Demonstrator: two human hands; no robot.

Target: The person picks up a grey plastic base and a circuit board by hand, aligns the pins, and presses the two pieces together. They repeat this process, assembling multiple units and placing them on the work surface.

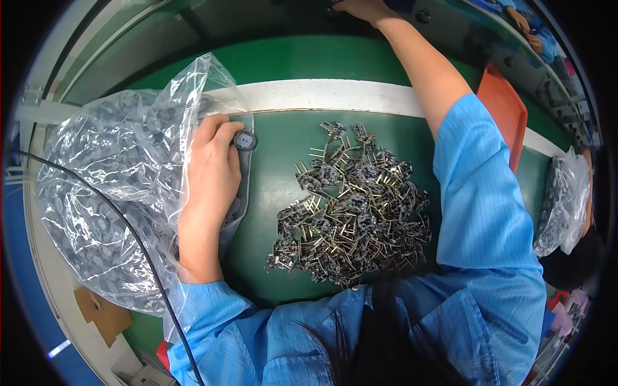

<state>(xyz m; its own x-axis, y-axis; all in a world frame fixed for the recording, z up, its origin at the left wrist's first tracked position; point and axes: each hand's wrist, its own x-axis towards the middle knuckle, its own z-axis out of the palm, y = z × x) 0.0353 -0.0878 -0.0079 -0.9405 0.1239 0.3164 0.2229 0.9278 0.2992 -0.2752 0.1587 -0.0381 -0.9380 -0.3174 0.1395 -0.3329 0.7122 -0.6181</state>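
My left hand (214,164) pinches a small round dark-grey plastic part (244,139) between thumb and fingers. The wrist and forearm lie against the mouth of a large clear plastic bag (122,186) full of similar dark-grey parts. Far ahead, my right hand (364,8) reaches over the dark belt (283,18) at the top edge. Its fingers are drawn together around something dark that is too small and cut off to name. Between my arms, a heap of small black pinned components (360,212) with brassy metal legs lies on the green work surface (267,174).
A white rail (322,95) runs between table and belt. An orange tray (502,109) leans at the right, beyond my right arm. Another filled clear bag (563,202) lies farther right. A black cable (122,215) crosses the left bag. A co-worker's hands (524,29) show at upper right.
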